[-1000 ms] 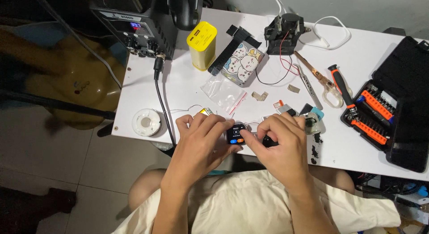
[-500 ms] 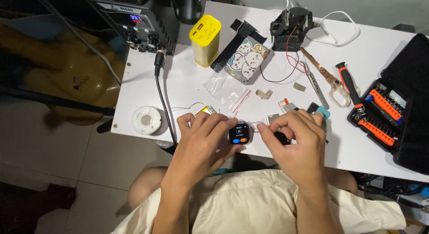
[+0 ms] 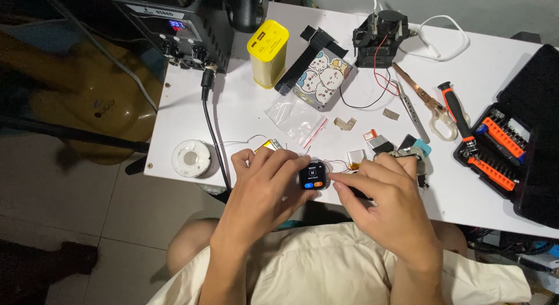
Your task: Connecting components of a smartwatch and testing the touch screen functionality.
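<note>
Two hands are seen at the near edge of the white tabletop, and a small square device with a lit screen is held between them. The left hand is closed on the left side of the device, with its fingers curled around the edge. The right hand is brought to the right side of the device; its thumb and forefinger are pinched together just beside the screen, but it cannot be told if something thin is gripped there. A round button and two small coloured buttons, one blue and one orange, are shown on the screen.

A white spool is placed to the left of the left hand, near the edge of the tabletop. A black cable is led from a dark power unit down past the spool. A yellow box-shaped object is stood upright behind the hands, and a tin with cartoon faces is laid beside it. A clear plastic bag is laid between the tin and the hands. Further right, scissors and a screwdriver with an orange and black handle are laid next to each other, and an open black case with orange bit holders is placed at the right edge.
</note>
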